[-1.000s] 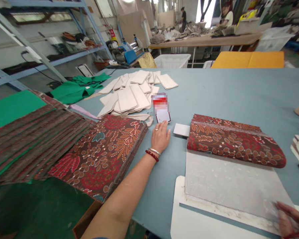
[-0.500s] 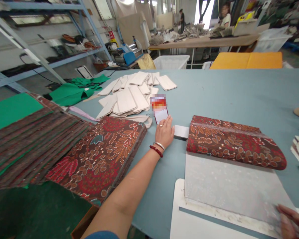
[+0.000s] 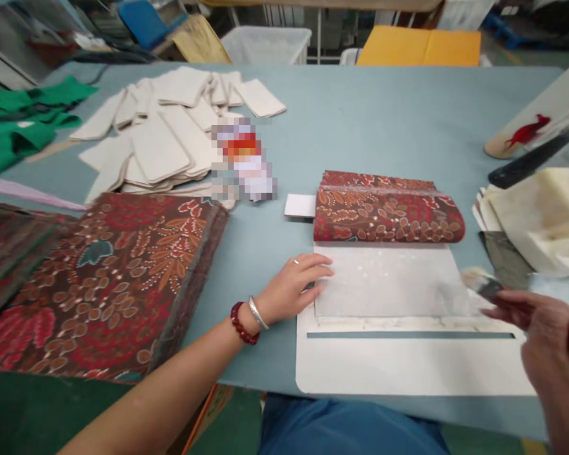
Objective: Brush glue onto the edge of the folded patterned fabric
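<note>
The sheet [image 3: 389,284], pale grey, is laid flat on the table [image 3: 384,120], its near edge set over the white board [image 3: 408,366]. A long, narrow slot [image 3: 408,335] is cut in the board, just nearer than the sheet. The sheet's left edge is touched by the left hand [image 3: 296,284], whose fingers are extended over it, thumb held lower; whether the edge is pinched or only pressed cannot be told. A ring is worn on that hand, with a silver bangle [image 3: 258,313] and red beads [image 3: 244,323] at the wrist. What appears to be a brush [image 3: 490,289], blurred, is gripped in the fingers of the right hand [image 3: 545,328], by the sheet's right edge.

At the sheet's far edge the floral cloth [image 3: 389,212] is folded over, and a white slip [image 3: 301,205] is seen sticking out at its left. Further left, a floral stack [image 3: 99,284] is placed at the table's near edge. Beyond it white pads [image 3: 161,145] are heaped, a pixelated item [image 3: 249,161] beside them, with green cloth [image 3: 19,129] at the far left. On the right, a white tube [image 3: 540,117] with a red mark is seen. Behind the table, a crate [image 3: 265,45] and a yellow-orange panel [image 3: 420,45] are partly hidden.
</note>
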The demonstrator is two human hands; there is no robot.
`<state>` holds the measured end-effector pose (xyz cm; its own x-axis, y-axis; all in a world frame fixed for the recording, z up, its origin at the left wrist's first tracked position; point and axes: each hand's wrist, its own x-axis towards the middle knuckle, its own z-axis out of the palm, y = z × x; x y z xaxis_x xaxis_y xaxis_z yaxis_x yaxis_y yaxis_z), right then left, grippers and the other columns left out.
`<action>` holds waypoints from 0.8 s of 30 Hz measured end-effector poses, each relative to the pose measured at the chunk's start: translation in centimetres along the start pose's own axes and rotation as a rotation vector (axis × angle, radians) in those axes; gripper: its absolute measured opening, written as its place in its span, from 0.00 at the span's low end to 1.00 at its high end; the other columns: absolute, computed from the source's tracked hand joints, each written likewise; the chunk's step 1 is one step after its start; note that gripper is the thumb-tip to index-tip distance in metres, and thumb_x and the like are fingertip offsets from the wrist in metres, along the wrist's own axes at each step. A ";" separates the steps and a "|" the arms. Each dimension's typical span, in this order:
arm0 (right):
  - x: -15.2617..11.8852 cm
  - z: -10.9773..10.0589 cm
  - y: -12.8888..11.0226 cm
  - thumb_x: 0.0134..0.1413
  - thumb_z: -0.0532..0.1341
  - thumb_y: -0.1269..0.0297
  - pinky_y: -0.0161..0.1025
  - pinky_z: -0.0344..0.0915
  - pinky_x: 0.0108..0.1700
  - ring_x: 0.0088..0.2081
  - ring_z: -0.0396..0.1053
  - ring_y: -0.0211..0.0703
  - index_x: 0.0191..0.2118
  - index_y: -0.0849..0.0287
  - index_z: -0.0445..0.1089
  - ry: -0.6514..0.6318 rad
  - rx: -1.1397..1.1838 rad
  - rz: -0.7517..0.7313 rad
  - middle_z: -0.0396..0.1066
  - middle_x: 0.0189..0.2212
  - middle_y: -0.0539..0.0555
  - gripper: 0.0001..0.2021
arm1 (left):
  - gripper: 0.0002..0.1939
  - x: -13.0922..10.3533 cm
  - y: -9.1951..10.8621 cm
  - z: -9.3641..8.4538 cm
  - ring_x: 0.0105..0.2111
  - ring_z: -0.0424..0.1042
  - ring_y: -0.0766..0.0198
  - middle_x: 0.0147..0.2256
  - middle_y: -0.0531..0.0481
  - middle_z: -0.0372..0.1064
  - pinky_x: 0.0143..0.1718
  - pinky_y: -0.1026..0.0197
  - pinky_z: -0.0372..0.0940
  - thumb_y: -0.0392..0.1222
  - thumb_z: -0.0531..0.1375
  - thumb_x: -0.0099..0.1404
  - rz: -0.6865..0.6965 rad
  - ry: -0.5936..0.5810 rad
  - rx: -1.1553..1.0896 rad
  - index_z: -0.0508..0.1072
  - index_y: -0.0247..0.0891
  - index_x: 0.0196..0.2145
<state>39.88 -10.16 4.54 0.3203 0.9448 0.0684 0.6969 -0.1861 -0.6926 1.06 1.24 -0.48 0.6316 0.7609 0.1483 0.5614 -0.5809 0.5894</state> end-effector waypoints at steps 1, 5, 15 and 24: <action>0.7 1.3 -1.9 0.67 0.49 0.43 0.50 0.70 0.45 0.39 0.76 0.54 0.44 0.45 0.73 -0.005 0.086 0.004 0.75 0.39 0.57 0.20 | 0.17 -0.2 0.3 0.3 0.66 0.58 0.57 0.63 0.49 0.64 0.66 0.48 0.57 0.39 0.57 0.70 0.026 -0.098 -0.033 0.72 0.47 0.56; 0.7 9.4 -9.3 0.62 0.59 0.47 0.38 0.67 0.35 0.30 0.72 0.43 0.29 0.55 0.73 -0.413 0.296 -0.126 0.74 0.26 0.52 0.18 | 0.29 -0.2 0.1 0.6 0.72 0.43 0.55 0.69 0.55 0.53 0.70 0.39 0.47 0.31 0.57 0.66 0.044 -0.296 -0.043 0.67 0.53 0.61; 2.2 2.4 0.2 0.66 0.57 0.53 0.37 0.60 0.33 0.28 0.68 0.40 0.29 0.56 0.71 -0.286 -0.117 -0.172 0.70 0.25 0.50 0.17 | 0.35 0.4 -0.2 -0.3 0.73 0.37 0.55 0.71 0.54 0.47 0.71 0.41 0.37 0.26 0.54 0.58 -0.013 -0.420 -0.146 0.66 0.46 0.62; -0.9 11.7 -10.2 0.68 0.55 0.60 0.34 0.60 0.36 0.29 0.64 0.36 0.29 0.57 0.65 -0.436 0.198 -0.664 0.66 0.25 0.48 0.14 | 0.24 0.1 -1.0 0.4 0.72 0.40 0.55 0.71 0.53 0.48 0.70 0.41 0.42 0.37 0.51 0.71 -0.001 -0.383 -0.060 0.66 0.49 0.62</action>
<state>24.98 -5.95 3.19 -0.4266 0.8687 0.2517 0.5143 0.4619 -0.7226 0.77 1.81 -1.41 0.7912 0.5921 -0.1533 0.5375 -0.5535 0.6362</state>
